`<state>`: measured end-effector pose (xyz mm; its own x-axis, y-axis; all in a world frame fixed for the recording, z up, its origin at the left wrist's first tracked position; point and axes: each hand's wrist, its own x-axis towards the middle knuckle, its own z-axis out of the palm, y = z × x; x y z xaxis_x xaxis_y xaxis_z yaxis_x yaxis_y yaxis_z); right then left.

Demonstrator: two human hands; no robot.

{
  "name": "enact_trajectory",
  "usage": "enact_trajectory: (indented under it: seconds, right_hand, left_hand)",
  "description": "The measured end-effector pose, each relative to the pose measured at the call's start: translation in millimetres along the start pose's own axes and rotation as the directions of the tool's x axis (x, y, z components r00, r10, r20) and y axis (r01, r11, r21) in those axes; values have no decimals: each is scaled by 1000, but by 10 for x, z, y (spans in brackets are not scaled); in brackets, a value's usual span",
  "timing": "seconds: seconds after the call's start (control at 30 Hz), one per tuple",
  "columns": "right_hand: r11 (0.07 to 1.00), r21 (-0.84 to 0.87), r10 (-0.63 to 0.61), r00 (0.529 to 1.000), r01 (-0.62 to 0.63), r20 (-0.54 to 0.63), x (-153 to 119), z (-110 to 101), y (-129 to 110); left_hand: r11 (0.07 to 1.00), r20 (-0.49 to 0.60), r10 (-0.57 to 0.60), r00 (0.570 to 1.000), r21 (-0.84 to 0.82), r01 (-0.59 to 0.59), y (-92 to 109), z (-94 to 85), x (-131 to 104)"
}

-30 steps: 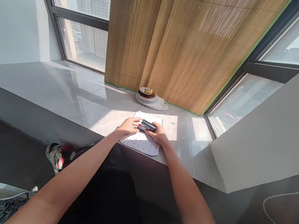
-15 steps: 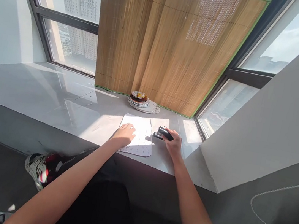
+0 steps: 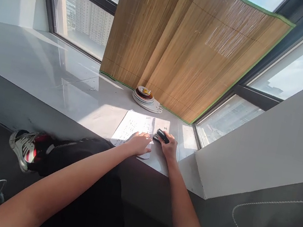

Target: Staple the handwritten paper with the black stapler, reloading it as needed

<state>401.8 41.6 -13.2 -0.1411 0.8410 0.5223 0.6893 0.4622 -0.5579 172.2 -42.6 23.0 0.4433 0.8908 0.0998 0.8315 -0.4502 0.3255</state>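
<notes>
Though dark, glossy oblong stapler (image 3: pixel 163 135)

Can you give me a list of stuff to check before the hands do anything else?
1. Stapler held: ok, in the right hand.
2. Stapler's front facing the paper: ok, towards its right edge.
3. Paper steadied: ok, the left hand rests on it.
4. Left hand safely away from the stapler: not ok, they look very close.
5. Staples inside: cannot tell, hidden.
6. Plates away from the hands: ok, behind the paper.
</notes>
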Motion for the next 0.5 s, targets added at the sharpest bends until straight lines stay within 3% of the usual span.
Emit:
enact_trajectory:
  seconds: [0.2, 0.5]
  right_hand:
    - [993, -121, -7, 1000, 10, 30, -30, -10, -133]
    - [982, -181, -41, 999, 46, 32, -76, 0, -47]
  left_hand:
    - [1000, -8, 8, 1000, 23, -8, 40, -3, -36]
    - [999, -47, 11, 999, -37, -12, -60, 30, 37]
